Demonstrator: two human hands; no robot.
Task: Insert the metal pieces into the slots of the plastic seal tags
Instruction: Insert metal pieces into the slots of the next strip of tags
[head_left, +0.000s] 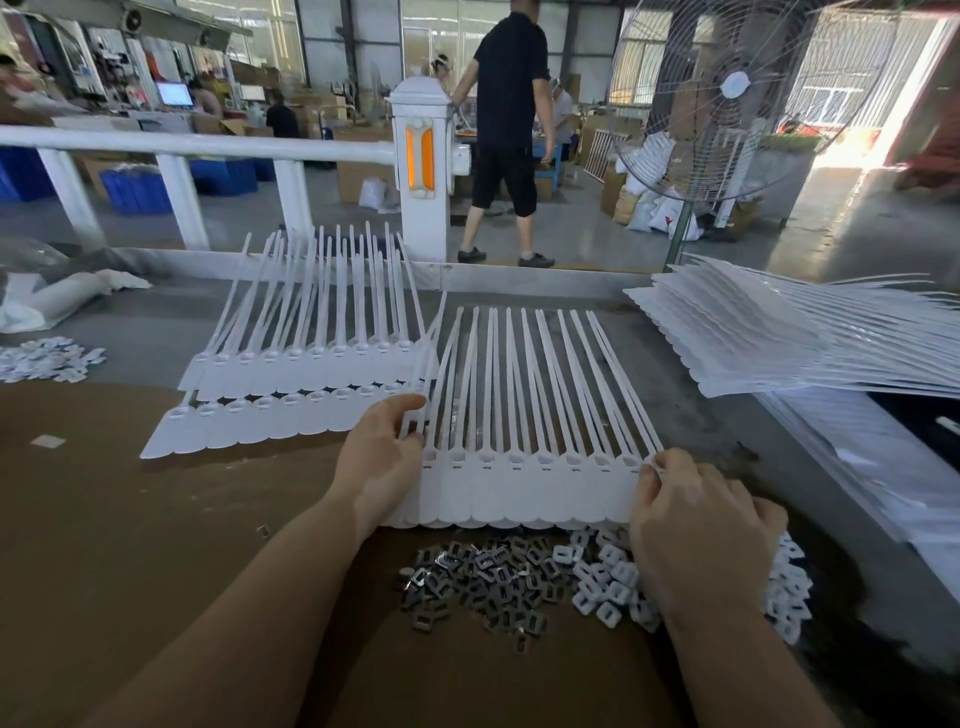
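The left hand is curled round the left end of a joined row of seal tags, thumb over the thin tails, while the right hand pinches the right end at the last slotted head. The row is laid on the brown board, directly ahead. The thin white plastic is judged light and flexible, its long tails springy and easily tangled, so it is best held by the stiffer flat heads at both ends. Just in front, a heap of metal pieces is spread, small and probably slippery, suited to a fingertip pinch. White plastic caps are piled beside them. Further rows of tags are set behind to the left, and a stack of tag sheets to the right.
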